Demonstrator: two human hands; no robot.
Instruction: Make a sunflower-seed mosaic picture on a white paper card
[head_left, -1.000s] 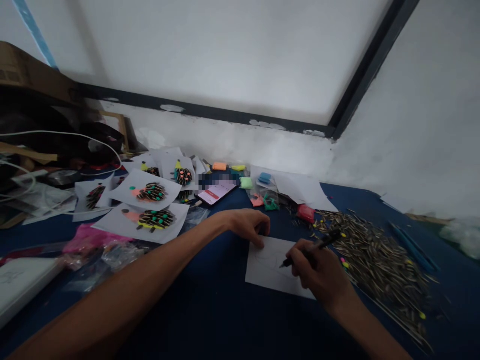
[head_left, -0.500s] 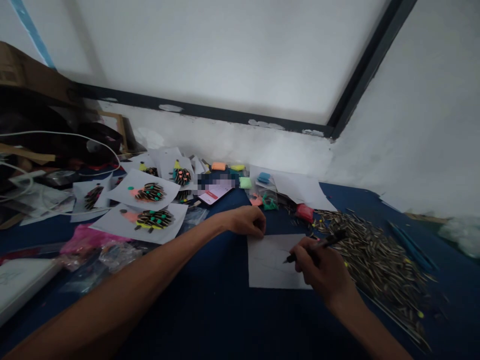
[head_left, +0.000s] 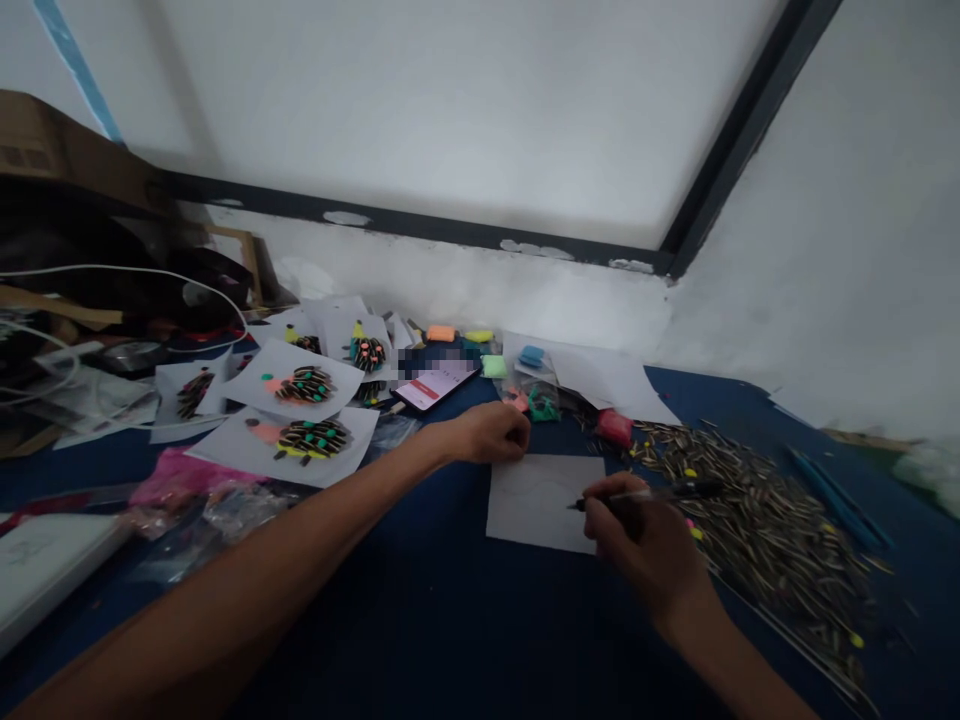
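A small white sheet of paper [head_left: 529,515] with faint curved lines lies on the dark blue tabletop. My left hand [head_left: 491,432] is closed, its curled fingers at the sheet's far left corner; the fingertips are partly hidden. In my right hand [head_left: 649,540] a black pen [head_left: 697,489] is gripped between thumb and fingers. The pen's tip points left over the right part of the sheet; whether it touches the paper I cannot tell. Beside the right hand spreads a heap of striped sunflower seeds [head_left: 780,530].
Several sheets bearing seed-covered hedgehog figures [head_left: 311,440] lie to the left. A phone [head_left: 436,385] and soft coloured packets, including a red one [head_left: 615,428], sit toward the wall. A white box [head_left: 56,570] and crumpled plastic [head_left: 244,510] are at left. Blue tweezers [head_left: 840,497] lie right of the seeds.
The sheet has shifted away from me and turned slightly, my left hand staying at its corner. My right hand has moved slightly, and the pen tip sits higher over the paper.
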